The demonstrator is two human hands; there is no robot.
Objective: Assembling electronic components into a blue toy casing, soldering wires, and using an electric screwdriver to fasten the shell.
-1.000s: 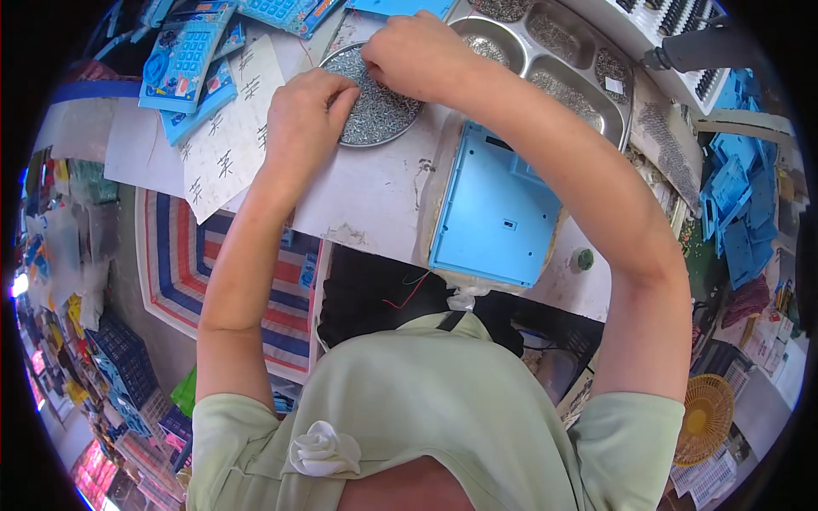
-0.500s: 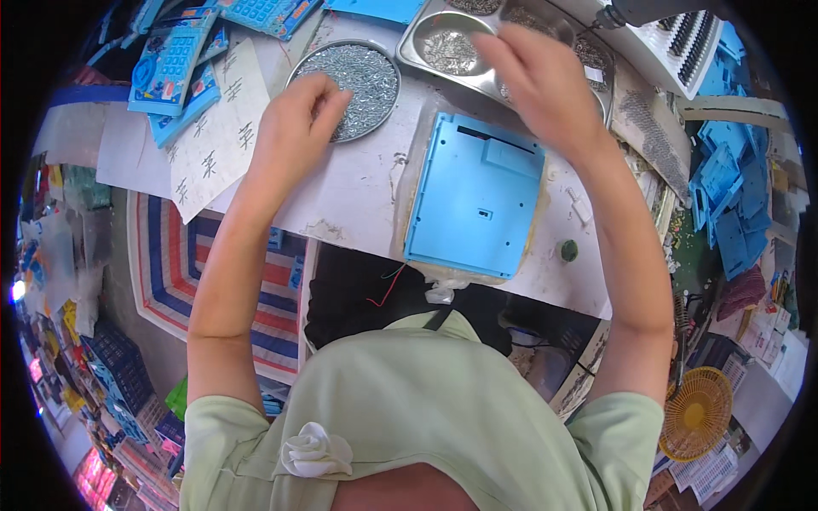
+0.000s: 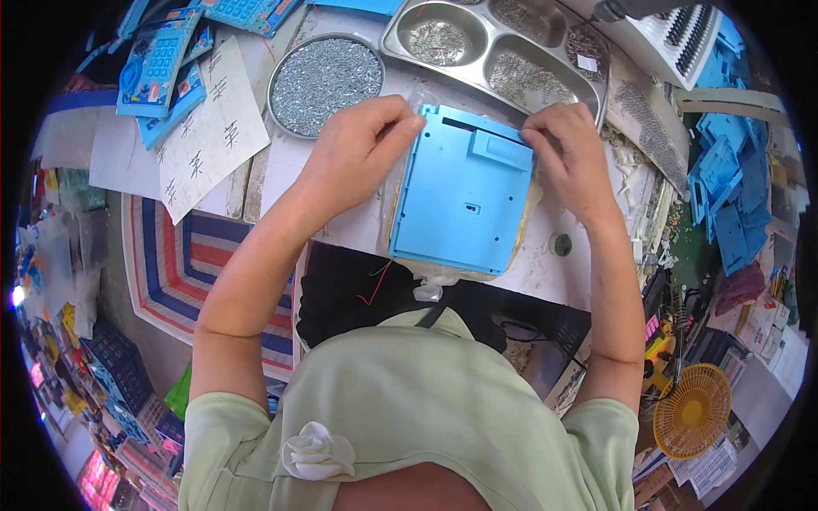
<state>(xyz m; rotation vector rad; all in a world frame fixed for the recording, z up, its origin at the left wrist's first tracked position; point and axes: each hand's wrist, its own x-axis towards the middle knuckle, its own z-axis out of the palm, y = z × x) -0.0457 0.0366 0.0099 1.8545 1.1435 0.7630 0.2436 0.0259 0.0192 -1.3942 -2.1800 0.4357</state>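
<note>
A blue plastic casing [image 3: 460, 200] lies flat, hollow side down or back up I cannot tell, on a film-wrapped pad at the bench edge. At its far left corner my left hand [image 3: 362, 153] is closed in a pinch. By the far right corner, my right hand [image 3: 573, 157] is pinched too. Whatever the fingertips hold, if anything, is too small to make out. Beyond my left hand stands a round dish [image 3: 277, 115] full of small silvery screws [image 3: 328, 81]. A metal compartment tray [image 3: 486, 25] with small metal parts sits beyond the casing.
Printed blue calculator-like panels [image 3: 162, 64] and a paper sheet with handwriting [image 3: 204, 136] lie at the left. More blue plastic pieces [image 3: 724, 170] are heaped at the far right. A small round green object [image 3: 561, 245] rests right of the casing. A yellow basket [image 3: 694, 409] stands lower right.
My left hand has moved right from the screw dish to the casing's far left corner. The right hand has come nearer from the metal tray to the far right corner.
</note>
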